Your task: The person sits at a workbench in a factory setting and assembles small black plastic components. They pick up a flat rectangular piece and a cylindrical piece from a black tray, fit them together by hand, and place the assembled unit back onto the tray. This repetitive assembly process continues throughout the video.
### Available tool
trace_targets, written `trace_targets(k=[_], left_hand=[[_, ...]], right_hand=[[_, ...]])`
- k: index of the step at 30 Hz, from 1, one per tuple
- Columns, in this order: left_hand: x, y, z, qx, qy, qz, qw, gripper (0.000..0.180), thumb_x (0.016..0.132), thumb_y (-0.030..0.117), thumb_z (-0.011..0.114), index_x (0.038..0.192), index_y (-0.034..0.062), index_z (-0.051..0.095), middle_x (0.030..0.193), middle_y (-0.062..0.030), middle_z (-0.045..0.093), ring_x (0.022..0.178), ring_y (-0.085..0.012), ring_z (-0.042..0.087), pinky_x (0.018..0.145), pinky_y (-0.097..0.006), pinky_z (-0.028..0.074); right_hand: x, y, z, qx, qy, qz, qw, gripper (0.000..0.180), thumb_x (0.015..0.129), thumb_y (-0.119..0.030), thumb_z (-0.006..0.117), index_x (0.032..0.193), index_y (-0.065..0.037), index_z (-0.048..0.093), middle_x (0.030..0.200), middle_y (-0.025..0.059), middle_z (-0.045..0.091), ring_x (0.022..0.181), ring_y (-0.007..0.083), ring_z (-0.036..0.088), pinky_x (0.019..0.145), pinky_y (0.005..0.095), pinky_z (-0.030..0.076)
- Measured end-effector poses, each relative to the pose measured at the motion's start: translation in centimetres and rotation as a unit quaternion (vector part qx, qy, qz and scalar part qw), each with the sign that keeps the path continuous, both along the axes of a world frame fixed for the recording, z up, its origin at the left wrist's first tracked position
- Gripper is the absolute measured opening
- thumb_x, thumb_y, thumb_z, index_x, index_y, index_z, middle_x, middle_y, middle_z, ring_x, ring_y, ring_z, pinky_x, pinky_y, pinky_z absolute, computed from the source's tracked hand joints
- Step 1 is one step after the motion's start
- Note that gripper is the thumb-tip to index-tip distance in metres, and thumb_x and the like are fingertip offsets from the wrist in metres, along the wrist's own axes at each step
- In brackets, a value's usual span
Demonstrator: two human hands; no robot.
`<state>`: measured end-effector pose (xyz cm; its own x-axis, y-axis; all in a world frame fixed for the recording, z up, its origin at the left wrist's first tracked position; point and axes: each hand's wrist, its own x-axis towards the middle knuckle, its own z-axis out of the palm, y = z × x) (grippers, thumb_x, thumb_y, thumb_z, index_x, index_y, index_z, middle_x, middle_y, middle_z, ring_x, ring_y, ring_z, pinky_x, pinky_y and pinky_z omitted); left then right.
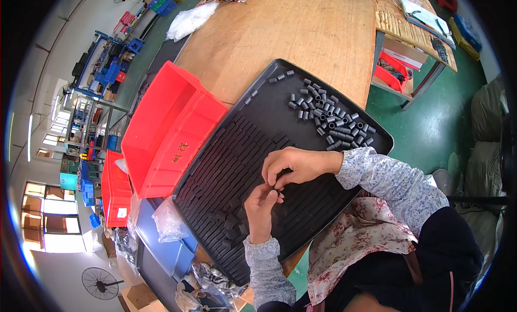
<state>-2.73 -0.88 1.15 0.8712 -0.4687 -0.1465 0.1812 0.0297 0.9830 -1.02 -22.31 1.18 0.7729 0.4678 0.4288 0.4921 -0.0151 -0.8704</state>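
Fingers of the left hand (260,211) and right hand (299,164) seemingly pinch a small dark piece (277,190) above the black tray (272,106); this two-handed step likely needs steadiness next.

The black tubes (340,135) looked like smooth plastic. The red bin (171,142) was shiny plastic, the counter (291,32) wood.
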Motion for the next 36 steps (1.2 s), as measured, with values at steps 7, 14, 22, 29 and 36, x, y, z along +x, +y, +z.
trace_targets(k=[7,14,22,29,36], left_hand=[[0.2,-0.2,-0.6,0.055,-0.084,0.009,0.995,0.036,0.092,0.018,0.069,0.121,-0.0013,0.061,0.106,-0.0105,0.063,0.090,-0.0156,0.061,0.075,-0.026,0.053],[-0.5,-2.3,0.3,0.332,-0.475,-0.052,0.814,0.039,0.082,0.017,0.073,0.119,0.0062,0.066,0.120,-0.0096,0.056,0.107,-0.0269,0.052,0.094,-0.036,0.043],[-0.5,-1.9,-0.5,0.272,-0.389,-0.040,0.879,0.029,0.078,0.008,0.075,0.105,0.0034,0.065,0.119,-0.0084,0.059,0.105,-0.0252,0.052,0.081,-0.032,0.049],[-0.7,-1.4,-0.3,0.182,-0.207,-0.032,0.961,0.022,0.083,0.004,0.073,0.102,0.0001,0.063,0.097,-0.0079,0.065,0.081,-0.0139,0.061,0.075,-0.026,0.049],[-0.7,-1.2,-0.3,0.143,-0.159,-0.023,0.977,0.020,0.086,0.008,0.075,0.098,-0.0020,0.063,0.090,-0.0048,0.064,0.074,-0.0088,0.059,0.069,-0.022,0.049]], right_hand=[[1.9,-0.9,-1.9,0.192,0.129,-0.207,0.951,0.004,0.085,0.003,0.069,0.085,0.003,0.065,0.102,0.0077,0.067,0.094,0.0113,0.061,0.082,0.0259,0.051],[3.5,-3.4,-2.7,0.002,0.118,-0.449,0.885,0.010,0.079,-0.003,0.073,0.087,-0.003,0.068,0.077,0.0141,0.070,0.071,0.0225,0.069,0.065,0.0323,0.054],[3.5,-2.1,-4.4,-0.187,-0.122,-0.453,0.863,0.010,0.084,-0.006,0.067,0.094,-0.005,0.070,0.095,0.0122,0.061,0.087,0.0317,0.063,0.074,0.0399,0.052],[3.6,-3.0,-4.3,-0.173,-0.080,-0.344,0.919,0.021,0.080,-0.003,0.068,0.102,-0.004,0.067,0.103,0.0100,0.059,0.100,0.0298,0.058,0.085,0.0384,0.050],[3.1,-4.7,-3.6,-0.319,-0.160,-0.515,0.779,0.024,0.072,-0.006,0.068,0.096,-0.006,0.067,0.104,0.0073,0.058,0.096,0.0274,0.054,0.083,0.0352,0.046]])
